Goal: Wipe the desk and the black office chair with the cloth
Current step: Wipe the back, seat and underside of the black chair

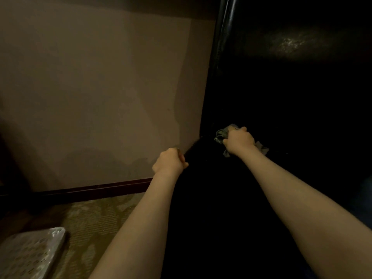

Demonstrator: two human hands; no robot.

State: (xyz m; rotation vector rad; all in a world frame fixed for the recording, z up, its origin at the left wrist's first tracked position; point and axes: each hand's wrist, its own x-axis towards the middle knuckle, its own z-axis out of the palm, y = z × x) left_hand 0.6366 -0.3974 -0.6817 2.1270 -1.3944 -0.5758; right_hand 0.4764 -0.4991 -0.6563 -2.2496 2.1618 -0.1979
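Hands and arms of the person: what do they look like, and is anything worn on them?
The left hand and the right hand are bare. The left forearm and the right forearm are bare too, with no sleeve in view. No glove, watch, bracelet or ring shows. The light is dim, so small marks cannot be told.

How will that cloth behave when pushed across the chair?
Likely floppy: the cloth crumples in the right hand, a corner trailing loose. Probably light, looking thin. May fold rather than slide flat on the black chair.
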